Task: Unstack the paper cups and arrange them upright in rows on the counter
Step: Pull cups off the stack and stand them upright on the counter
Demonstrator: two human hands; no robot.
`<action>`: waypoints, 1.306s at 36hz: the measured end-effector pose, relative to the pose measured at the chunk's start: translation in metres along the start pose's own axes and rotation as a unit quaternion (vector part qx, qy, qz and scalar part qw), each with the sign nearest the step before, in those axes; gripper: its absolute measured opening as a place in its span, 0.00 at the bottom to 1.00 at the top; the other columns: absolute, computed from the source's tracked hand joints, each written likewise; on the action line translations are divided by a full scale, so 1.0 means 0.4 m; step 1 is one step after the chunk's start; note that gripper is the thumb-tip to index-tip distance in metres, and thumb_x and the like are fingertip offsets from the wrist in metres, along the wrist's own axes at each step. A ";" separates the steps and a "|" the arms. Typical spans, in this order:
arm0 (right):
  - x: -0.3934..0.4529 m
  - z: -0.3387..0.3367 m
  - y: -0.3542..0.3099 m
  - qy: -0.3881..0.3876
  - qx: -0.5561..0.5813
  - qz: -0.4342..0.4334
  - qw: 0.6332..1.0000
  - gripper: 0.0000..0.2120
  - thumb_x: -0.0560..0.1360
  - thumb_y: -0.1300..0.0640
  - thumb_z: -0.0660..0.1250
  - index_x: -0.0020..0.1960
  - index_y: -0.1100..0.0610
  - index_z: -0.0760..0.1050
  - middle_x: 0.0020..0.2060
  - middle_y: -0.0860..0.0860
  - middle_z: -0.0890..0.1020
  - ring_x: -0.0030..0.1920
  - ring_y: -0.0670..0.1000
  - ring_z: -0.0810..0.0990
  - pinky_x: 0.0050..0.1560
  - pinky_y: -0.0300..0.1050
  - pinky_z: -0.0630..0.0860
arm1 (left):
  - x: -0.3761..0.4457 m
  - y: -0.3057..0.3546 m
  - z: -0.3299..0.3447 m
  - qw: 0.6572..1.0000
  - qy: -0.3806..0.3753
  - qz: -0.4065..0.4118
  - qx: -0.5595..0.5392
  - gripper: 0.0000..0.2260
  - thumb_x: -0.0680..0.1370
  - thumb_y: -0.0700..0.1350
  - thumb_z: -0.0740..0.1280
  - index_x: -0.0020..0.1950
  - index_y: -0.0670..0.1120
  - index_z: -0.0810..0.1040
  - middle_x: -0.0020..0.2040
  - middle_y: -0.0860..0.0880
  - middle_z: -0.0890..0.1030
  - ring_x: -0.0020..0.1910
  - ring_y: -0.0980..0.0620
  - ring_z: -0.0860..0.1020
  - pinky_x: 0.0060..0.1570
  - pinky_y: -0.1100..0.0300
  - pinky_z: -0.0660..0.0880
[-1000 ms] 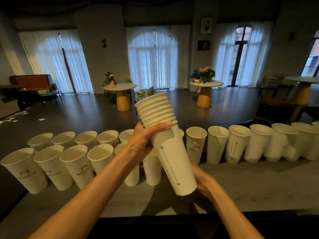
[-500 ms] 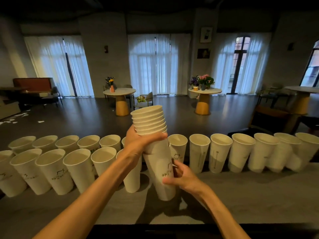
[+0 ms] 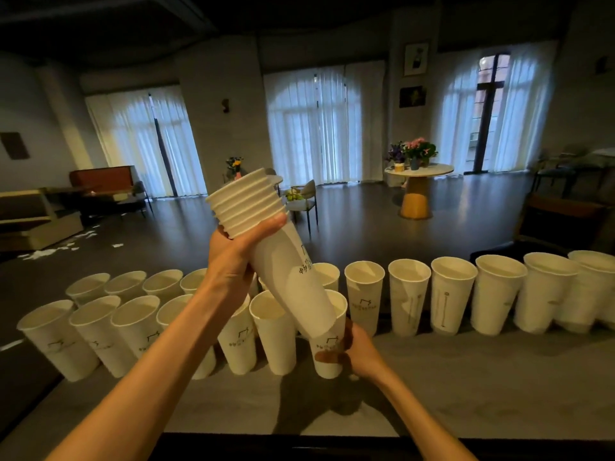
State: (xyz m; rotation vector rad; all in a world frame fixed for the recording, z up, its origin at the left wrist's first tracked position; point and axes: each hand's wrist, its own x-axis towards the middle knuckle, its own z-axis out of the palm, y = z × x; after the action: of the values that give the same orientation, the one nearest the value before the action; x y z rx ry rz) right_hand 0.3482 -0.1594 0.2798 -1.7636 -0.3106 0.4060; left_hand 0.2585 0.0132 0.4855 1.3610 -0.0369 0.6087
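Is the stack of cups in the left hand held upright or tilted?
Tilted. The stack of cups leans with its rims up-left and its base down-right, over the cup that the right hand holds.

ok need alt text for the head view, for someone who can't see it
The left hand tilts a stack of white paper cups while the right hand grips the bottom white paper cup pulled off it, above a grey counter holding two rows of upright cups.

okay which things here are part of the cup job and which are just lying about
Part of the job:
- stack of cups, held by the left hand
- single cup, held by the right hand
- cups standing in rows
- counter

Just lying about:
- round table with flowers
- chair
- scraps on the floor
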 end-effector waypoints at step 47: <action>-0.088 -0.179 0.019 0.142 -0.013 -0.040 0.989 0.33 0.64 0.58 0.82 0.57 0.38 0.68 0.62 0.44 0.77 0.69 0.52 0.72 0.70 0.60 0.70 | 0.004 -0.052 0.154 0.994 -0.030 -0.019 -0.099 0.35 0.58 0.51 0.81 0.63 0.49 0.77 0.54 0.47 0.83 0.55 0.48 0.82 0.45 0.51 0.83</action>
State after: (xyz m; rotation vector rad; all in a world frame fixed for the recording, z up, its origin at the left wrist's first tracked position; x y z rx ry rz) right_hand 0.3473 -0.2388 0.2903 -1.7997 -0.1834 0.0913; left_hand 0.2883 -0.0445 0.4816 1.1838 -0.1169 0.5178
